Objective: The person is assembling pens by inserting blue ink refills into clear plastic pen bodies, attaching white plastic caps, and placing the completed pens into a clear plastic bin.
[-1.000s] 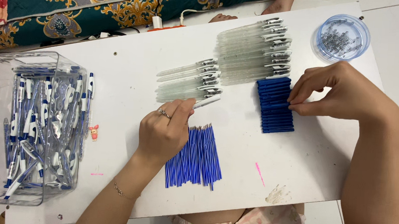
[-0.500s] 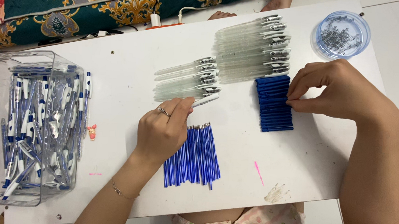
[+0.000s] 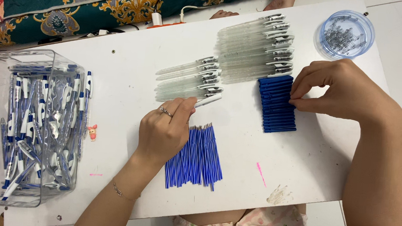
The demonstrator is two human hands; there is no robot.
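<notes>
Clear pen barrel lies left-to-right, pinched by the left hand; right hand pinches the blue caps, well apart rightward.

Bare table between bin and barrels

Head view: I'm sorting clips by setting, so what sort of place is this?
Probably a home workspace for assembling pens by hand: a white table laid with clear pen barrels and blue refills, a clear bin of finished pens, and a patterned fabric behind.
</notes>
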